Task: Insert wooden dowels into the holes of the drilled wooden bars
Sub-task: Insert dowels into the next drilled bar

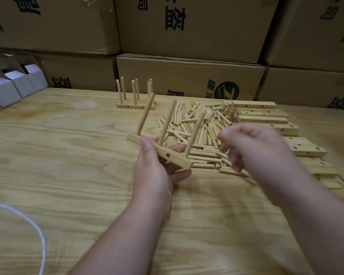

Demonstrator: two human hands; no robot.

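We see pale tan dowels (199, 124) and drilled bars (262, 119) on a honey-yellow counter (68, 175) streaked with wavy grain. Brown cardboard boxes (187, 28) carry black printed characters; small boxes (14, 84) are white, like the cord (34, 225).

Pale bare-wood dowels (197, 124), grainy plywood table (68, 175)

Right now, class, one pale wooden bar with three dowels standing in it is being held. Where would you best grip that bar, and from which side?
Grip the pale wooden bar with three dowels across its long side faces, coming from below, as the left hand does. The dowels stand up from its top face, so that side is blocked; a grip from beneath probably steadies it best.
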